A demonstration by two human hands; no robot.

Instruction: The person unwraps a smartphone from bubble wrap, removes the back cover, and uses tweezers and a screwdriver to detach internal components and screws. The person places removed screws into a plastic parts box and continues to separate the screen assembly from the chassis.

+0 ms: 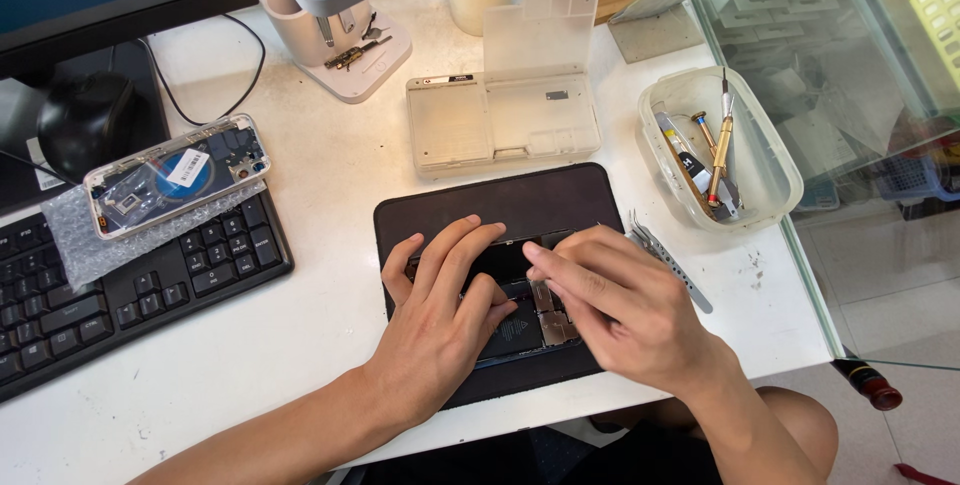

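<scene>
An opened phone (520, 317) with dark innards and metal shields lies on a black work mat (500, 207) at the table's front. My left hand (440, 315) rests flat across it, fingers spread over its upper part, pressing it down. My right hand (615, 300) lies over its right side, with the fingertips at the middle of the phone's interior. Whether the fingers pinch a small part is hidden. Metal tweezers (672, 265) lie on the mat's right edge, just behind my right hand.
A black keyboard (120, 290) sits at left, with a phone back housing (178, 175) on bubble wrap upon it. A clear parts box (505, 115) stands open behind the mat. A clear tub (775, 190) with screwdrivers sits at right, by the glass edge. A mouse (85, 120) lies far left.
</scene>
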